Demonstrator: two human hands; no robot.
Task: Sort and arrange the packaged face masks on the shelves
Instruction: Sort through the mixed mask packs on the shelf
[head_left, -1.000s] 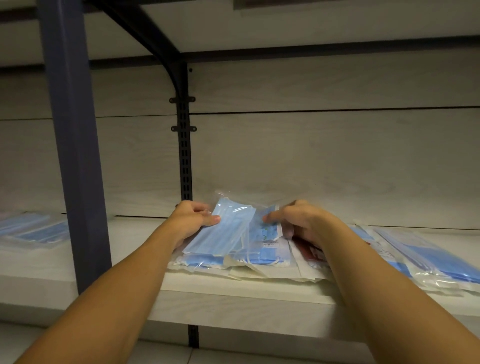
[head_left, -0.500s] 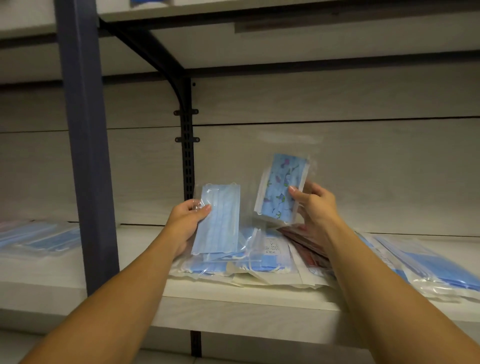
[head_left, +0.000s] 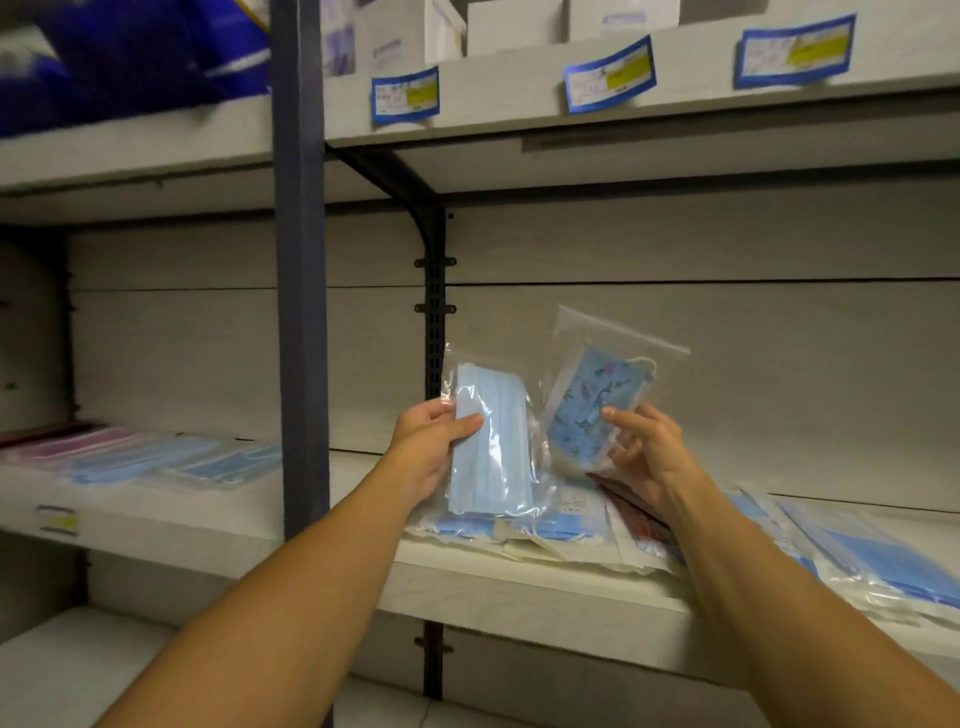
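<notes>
Setting: pale wooden shelving on a dark blue upright post (head_left: 301, 312), with a black bracket rail (head_left: 434, 332) against the back panel.
Middle shelf (head_left: 519, 582): carries a loose pile of packaged masks (head_left: 550, 525) under the hands, and more blue packs (head_left: 872, 561) at the right.
Left bay (head_left: 156, 514): pink and blue packs (head_left: 156, 457) lie flat in a row.
Upper shelf (head_left: 675, 98): white boxes (head_left: 514, 23) above blue-edged price labels (head_left: 609, 75).
Left hand (head_left: 431, 447): grips a plain blue mask pack (head_left: 493, 447) upright, thumb across its front, raised above the pile.
Right hand (head_left: 649, 452): pinches a patterned blue mask pack (head_left: 597, 410) by its lower edge, tilted right, just beside the plain one.
</notes>
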